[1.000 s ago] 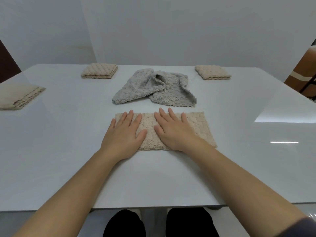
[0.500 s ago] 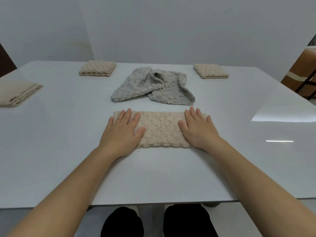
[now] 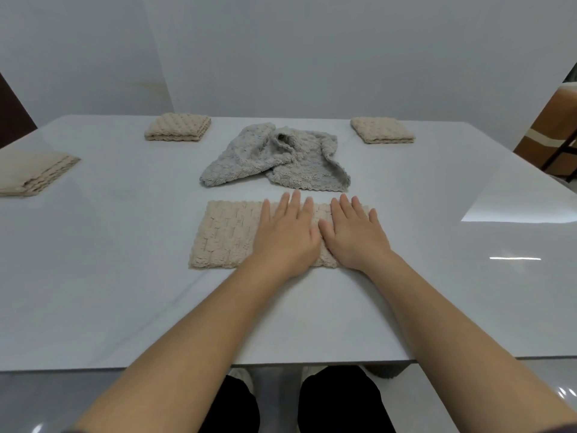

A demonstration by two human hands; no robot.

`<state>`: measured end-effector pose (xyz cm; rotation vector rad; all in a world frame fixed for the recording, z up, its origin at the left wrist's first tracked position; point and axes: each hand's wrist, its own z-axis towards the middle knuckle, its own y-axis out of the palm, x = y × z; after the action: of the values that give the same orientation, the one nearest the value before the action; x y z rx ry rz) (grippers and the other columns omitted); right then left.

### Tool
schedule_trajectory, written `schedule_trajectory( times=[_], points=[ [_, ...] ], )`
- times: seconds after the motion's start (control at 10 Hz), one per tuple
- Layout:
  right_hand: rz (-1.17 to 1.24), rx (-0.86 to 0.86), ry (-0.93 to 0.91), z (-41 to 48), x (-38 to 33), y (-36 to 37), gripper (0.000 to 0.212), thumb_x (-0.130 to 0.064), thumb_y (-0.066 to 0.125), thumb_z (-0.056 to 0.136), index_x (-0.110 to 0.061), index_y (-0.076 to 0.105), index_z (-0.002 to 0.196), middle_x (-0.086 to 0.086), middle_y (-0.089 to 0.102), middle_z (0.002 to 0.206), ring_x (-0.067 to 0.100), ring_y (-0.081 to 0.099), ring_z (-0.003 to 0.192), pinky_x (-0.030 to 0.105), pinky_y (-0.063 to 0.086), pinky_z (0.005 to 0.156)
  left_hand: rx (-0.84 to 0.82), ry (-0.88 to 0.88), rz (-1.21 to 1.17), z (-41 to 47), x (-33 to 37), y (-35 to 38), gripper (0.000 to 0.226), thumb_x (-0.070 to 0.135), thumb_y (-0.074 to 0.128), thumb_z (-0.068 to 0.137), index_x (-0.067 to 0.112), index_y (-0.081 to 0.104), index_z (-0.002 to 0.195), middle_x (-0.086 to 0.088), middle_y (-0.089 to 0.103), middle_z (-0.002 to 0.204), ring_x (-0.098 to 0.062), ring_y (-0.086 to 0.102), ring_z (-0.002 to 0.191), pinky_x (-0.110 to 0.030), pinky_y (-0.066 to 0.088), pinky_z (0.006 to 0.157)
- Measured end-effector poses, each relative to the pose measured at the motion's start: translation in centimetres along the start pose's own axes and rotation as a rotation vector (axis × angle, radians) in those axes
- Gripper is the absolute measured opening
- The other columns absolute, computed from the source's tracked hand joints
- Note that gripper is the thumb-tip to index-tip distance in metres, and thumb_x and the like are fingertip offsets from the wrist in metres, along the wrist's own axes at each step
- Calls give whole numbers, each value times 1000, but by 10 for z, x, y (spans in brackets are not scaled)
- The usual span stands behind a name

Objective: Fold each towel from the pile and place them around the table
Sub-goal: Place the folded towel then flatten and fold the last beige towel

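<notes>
The left hand [image 3: 285, 237] and right hand [image 3: 356, 237] are pressing flat, fingers straight and gripping nothing, on the right half of the half-folded beige knobbly towel [image 3: 228, 235]. It is lying mid-counter, with bare glossy white counter [image 3: 125, 292] stretching to the near edge. A crumpled grey towel [image 3: 274, 157] is sitting just beyond.
</notes>
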<state>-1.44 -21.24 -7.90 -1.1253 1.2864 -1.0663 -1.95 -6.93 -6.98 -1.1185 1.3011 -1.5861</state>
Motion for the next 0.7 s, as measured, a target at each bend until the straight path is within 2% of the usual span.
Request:
schedule_trajectory(
  times=[0.2,0.3,0.4,0.7],
  points=[
    [8,0,-8,0,0,0,65,-46,17,102,-12,5,156,6,-1,164,23,-6,151,48,-2,120,-101,0,-19,2,-4,3,59,38,15,101,21,2,156,-1,-6,164,-17,-7,150,-46,-6,120],
    [7,0,-11,0,0,0,65,-46,16,102,-12,4,156,6,-2,164,23,-6,151,48,-2,121,-37,-47,3,4,-33,-9,60,42,14,102,19,1,156,-2,-6,163,-19,-8,150,-47,-6,120],
    [2,2,-17,0,0,1,65,-46,16,102,-12,4,156,7,-2,164,24,-6,150,48,-1,121,-68,-157,5,-3,-67,-9,61,43,14,102,17,2,156,-4,-6,163,-18,-9,150,-45,-6,121],
    [-26,-43,-67,2,2,-5,66,-48,16,102,-14,3,156,5,-3,164,23,-8,150,51,-5,120,-82,-220,16,-13,-68,-4,63,44,16,101,15,3,156,-6,-5,163,-20,-6,150,-44,-5,120]
  ],
)
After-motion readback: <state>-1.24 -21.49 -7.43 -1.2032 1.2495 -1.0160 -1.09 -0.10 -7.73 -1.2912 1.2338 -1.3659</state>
